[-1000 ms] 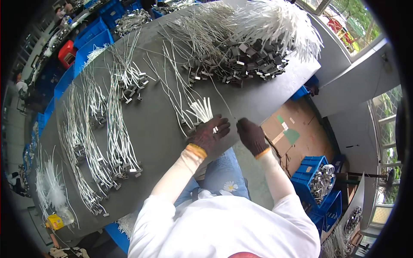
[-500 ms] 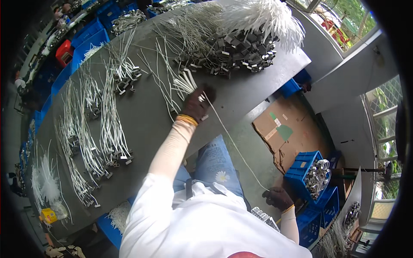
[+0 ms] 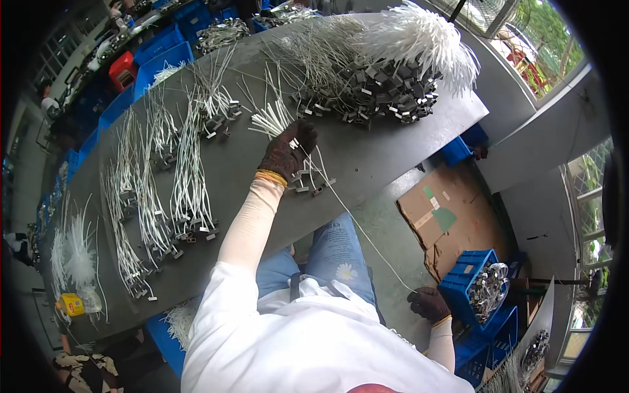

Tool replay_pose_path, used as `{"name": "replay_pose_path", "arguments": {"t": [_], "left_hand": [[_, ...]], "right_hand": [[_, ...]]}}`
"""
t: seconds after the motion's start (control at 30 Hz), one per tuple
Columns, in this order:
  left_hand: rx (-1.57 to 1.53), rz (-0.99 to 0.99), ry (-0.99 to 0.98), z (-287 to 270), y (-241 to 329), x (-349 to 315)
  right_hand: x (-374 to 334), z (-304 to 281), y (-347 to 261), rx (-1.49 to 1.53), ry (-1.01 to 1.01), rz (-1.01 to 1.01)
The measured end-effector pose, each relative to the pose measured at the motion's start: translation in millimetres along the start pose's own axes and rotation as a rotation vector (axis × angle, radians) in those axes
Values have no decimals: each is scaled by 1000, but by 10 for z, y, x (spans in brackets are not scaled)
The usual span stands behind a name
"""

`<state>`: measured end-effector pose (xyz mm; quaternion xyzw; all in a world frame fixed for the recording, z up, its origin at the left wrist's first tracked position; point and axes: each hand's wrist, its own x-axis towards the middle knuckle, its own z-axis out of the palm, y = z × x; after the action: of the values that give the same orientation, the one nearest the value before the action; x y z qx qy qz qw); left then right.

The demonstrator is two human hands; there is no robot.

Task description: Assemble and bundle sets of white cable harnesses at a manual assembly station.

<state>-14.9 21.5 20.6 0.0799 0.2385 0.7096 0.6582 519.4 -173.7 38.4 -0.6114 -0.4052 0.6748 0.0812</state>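
lying beyond left hand point(image 3: 285, 152), dark blocks point(image 3: 388, 93)

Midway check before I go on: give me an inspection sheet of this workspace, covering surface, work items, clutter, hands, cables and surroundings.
Surface: grey tabletop, wired parts lying in groups.
Work items: bunched white tubes; long white wire.
Clutter: heap of dark wired blocks at the far side; wire bundles toward the left; yellow packet at the left end.
Left hand: gloved, closed on the tubes.
Right hand: gloved, off the table, holding the wire's end.
Cables: wire spans between both hands; its left attachment is unclear. Power cords: nothing seen.
Surroundings: flattened cardboard on the floor; blue crate of metallic parts beside the right hand.
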Motion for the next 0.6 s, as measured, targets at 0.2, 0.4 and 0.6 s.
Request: {"name": "replay_pose_path", "arguments": {"t": [0.2, 0.4, 0.6], "left_hand": [[86, -51, -16, 106, -39, -109], [17, -86, -96, 57, 50, -147], [-143, -190, -248, 51, 160, -134]], "right_hand": [[54, 93, 31, 57, 1, -21], [117, 190, -98, 54, -40, 46], [89, 203, -141, 115, -18, -5]]}}
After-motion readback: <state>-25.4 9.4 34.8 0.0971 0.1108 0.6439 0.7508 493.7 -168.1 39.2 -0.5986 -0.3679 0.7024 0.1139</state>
